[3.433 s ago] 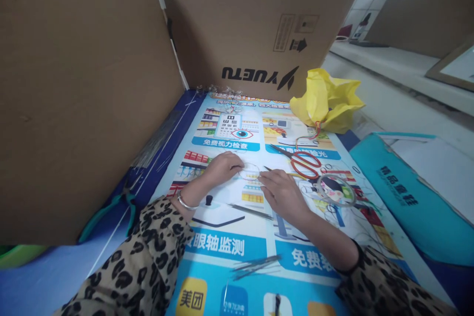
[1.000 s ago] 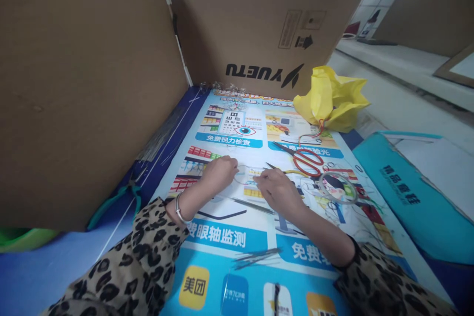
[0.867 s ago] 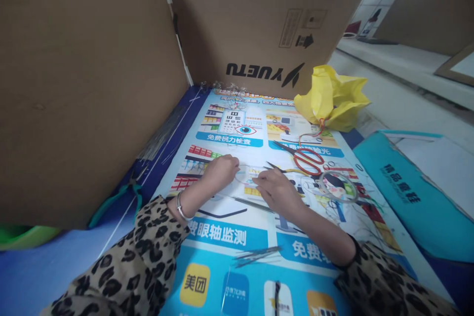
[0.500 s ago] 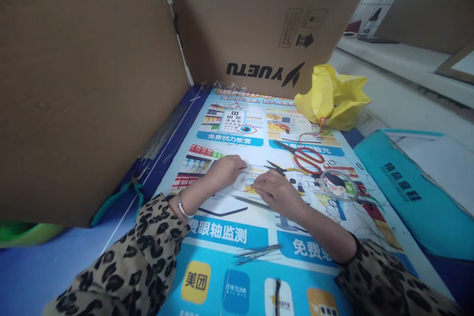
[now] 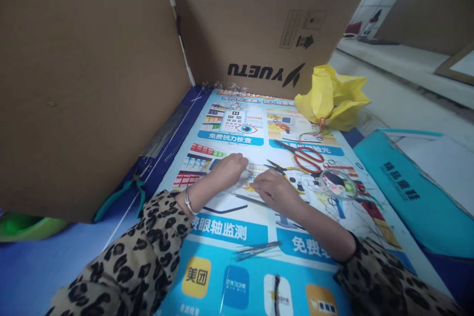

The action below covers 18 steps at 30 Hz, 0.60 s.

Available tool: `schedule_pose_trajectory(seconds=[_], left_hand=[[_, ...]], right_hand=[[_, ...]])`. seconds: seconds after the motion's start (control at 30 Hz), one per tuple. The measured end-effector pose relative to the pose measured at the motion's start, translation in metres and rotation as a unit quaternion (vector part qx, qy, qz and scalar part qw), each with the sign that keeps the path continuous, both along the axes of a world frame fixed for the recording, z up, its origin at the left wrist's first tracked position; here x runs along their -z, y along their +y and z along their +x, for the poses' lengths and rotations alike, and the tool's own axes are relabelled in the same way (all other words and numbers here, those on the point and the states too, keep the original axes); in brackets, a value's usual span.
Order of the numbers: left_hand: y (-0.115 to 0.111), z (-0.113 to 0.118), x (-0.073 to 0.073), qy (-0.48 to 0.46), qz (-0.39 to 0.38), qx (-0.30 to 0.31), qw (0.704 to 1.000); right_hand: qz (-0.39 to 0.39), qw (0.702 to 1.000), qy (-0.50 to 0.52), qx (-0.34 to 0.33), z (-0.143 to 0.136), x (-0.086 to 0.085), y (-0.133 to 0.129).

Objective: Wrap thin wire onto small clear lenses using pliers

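Note:
My left hand (image 5: 231, 170), with a silver bangle on the wrist, is closed in a pinch above the printed poster (image 5: 255, 237). My right hand (image 5: 279, 193) faces it a short way to the right, thumb and fingers pressed together. A faint thin strand (image 5: 237, 188) shows between the two hands; its material is too fine to tell. Thin dark wires (image 5: 254, 200) lie just below, partly under my right hand. Beyond that hand lie small pliers (image 5: 277, 167) with yellow handles and red-handled scissors (image 5: 309, 158).
A roll of clear tape (image 5: 338, 185) lies to the right, near a teal box (image 5: 407, 197) and crumpled yellow paper (image 5: 333, 98). More thin wires (image 5: 259, 248) lie nearer me. Teal pliers (image 5: 128, 195) rest at left. Cardboard panels (image 5: 92, 84) stand at left and behind.
My left hand has shifted slightly right and its fingers look more curled. My right hand stays almost in place.

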<state>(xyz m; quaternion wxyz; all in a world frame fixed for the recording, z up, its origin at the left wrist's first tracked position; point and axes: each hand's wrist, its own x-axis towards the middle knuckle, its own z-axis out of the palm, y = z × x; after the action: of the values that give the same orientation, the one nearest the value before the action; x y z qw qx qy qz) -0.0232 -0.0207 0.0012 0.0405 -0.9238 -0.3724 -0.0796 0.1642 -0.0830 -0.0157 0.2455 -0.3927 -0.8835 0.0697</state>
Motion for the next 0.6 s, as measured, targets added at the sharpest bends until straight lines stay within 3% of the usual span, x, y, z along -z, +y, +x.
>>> schedule_pose_trajectory(seconds=[0.33,0.6], left_hand=[[-0.0035,0.006,-0.0013,-0.011,-0.055,-0.056,0.997],[0.002,0.0055,0.0022,-0.078,-0.085,-0.078,0.99]], right_hand=[[-0.007,1.0,-0.009,-0.005,-0.004,-0.0041,-0.002],[0.009,1.0,0.001,-0.001,-0.0068,0.0,-0.0008]])
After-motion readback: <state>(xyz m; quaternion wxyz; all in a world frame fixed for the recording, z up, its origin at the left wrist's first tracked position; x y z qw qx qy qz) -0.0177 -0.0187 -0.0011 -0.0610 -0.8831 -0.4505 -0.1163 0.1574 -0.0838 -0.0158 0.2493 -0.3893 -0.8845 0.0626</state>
